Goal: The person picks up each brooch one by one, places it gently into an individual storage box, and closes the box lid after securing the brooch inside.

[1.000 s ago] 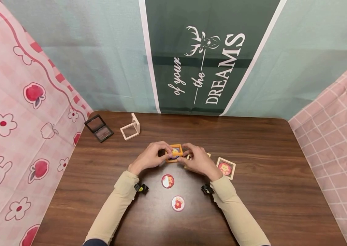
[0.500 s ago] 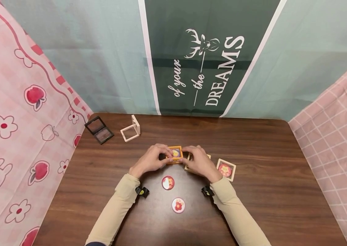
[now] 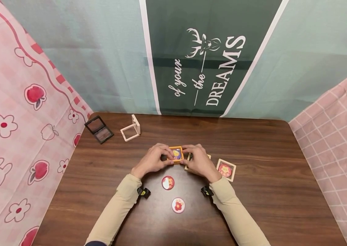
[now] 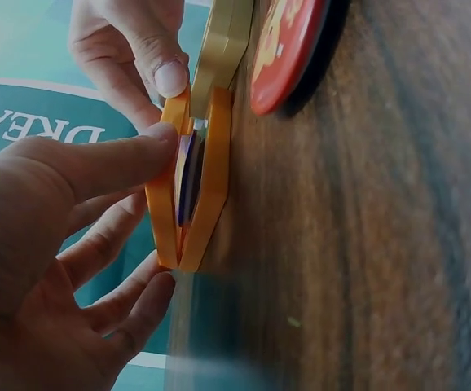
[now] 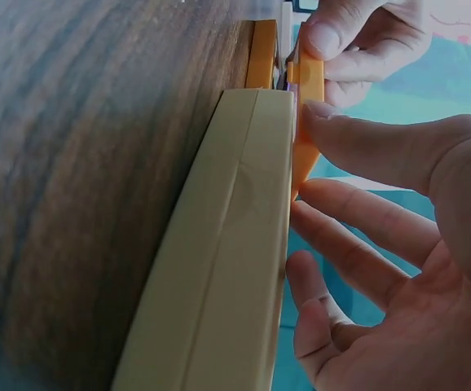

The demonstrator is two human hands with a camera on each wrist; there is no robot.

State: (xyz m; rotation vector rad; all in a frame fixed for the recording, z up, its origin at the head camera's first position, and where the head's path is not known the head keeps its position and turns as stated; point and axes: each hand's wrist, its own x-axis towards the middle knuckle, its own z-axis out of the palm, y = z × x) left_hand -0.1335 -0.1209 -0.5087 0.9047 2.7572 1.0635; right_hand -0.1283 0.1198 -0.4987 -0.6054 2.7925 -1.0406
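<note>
Both hands hold an orange display frame (image 3: 178, 162) on the table, at the middle of the head view. A round badge (image 4: 188, 183) lies between its two hinged halves, which stand slightly apart in the left wrist view. My left hand (image 3: 154, 159) pinches the upper half at its left side, thumb at the near edge. My right hand (image 3: 200, 161) grips the same half from the right, thumb and fingers at its edges. Beneath the right hand lies a cream frame (image 5: 227, 236), mostly hidden in the head view.
Another cream frame (image 3: 231, 174) with a red badge lies at the right. Two loose round badges, one red and white (image 3: 168, 182) and one with a red flower (image 3: 178, 205), lie nearer. Open white (image 3: 131, 133) and black (image 3: 103, 134) frames stand at the back left.
The upper half of the orange frame has swung down over the badge, closer to the lower half. Both hands keep their hold and have moved only slightly.
</note>
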